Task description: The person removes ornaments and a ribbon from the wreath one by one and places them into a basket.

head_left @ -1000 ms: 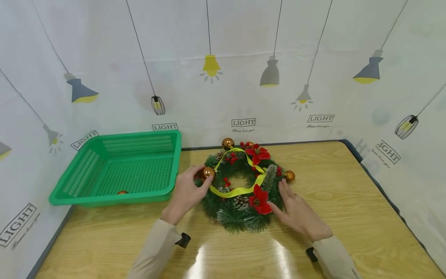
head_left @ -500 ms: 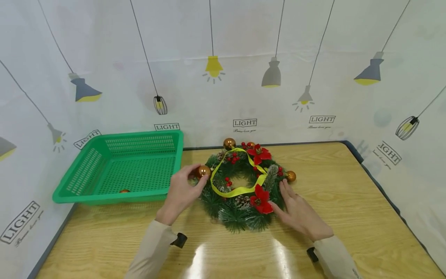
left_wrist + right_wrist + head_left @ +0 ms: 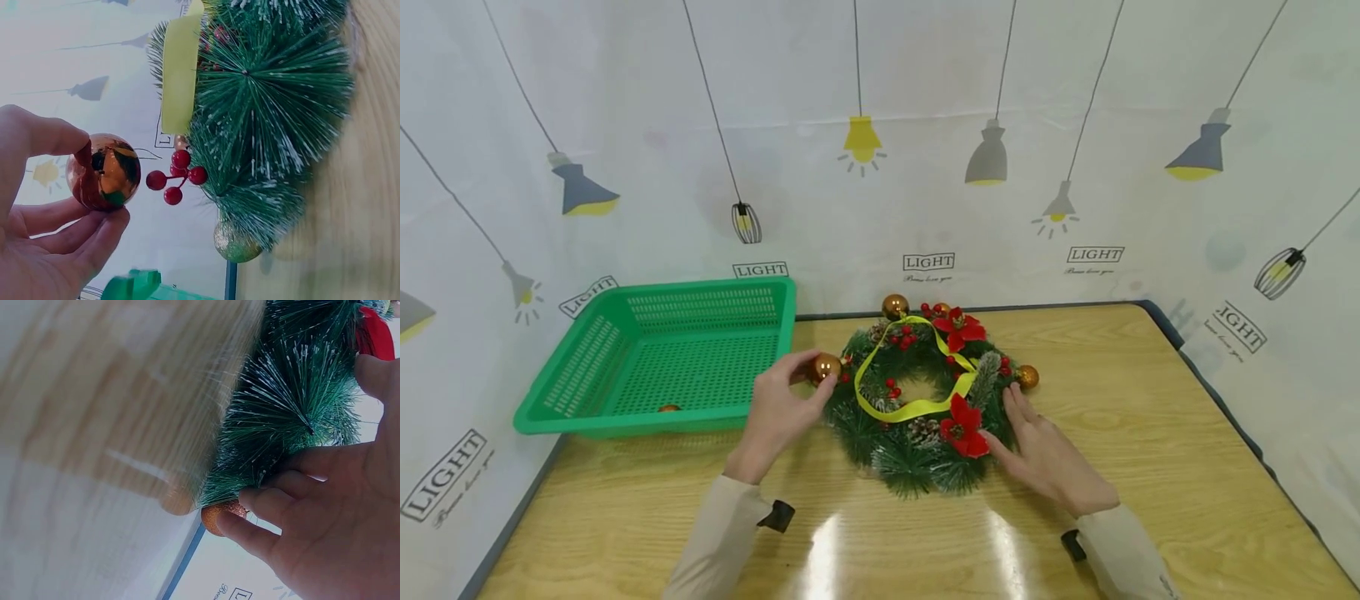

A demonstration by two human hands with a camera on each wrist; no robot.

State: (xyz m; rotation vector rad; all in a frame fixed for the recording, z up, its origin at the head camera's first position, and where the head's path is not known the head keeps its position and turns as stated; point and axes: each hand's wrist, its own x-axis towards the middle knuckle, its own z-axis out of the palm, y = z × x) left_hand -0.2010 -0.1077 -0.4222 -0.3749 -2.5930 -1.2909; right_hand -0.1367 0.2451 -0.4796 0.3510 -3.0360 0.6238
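My left hand (image 3: 778, 417) pinches a shiny copper-coloured Christmas ball (image 3: 112, 172) between thumb and fingers. In the left wrist view a thin wire sticks out of the ball, pointing at red berries (image 3: 180, 159) on the wreath; a gap separates them. The green wreath (image 3: 904, 471) lies on the table, bearing red flowers, pinecones and a loop of yellow ribbon (image 3: 917, 408). With fingers mostly straight, my right hand (image 3: 1052, 458) rests against the wreath's right side. Its thumb is by the lower red flower (image 3: 965, 427), its fingertips near a glittery orange ball (image 3: 1027, 377).
A green plastic basket (image 3: 655, 423) stands at the left, with an orange ball (image 3: 669, 408) partly visible inside. Another shiny ball (image 3: 895, 307) sits at the wreath's back edge. A white printed backdrop (image 3: 925, 192) rises behind the wooden table (image 3: 1150, 417).
My left hand has drawn the copper-coloured ball leftward, away from the wreath's left side, where red berries now show. The right hand has stayed in place against the wreath.
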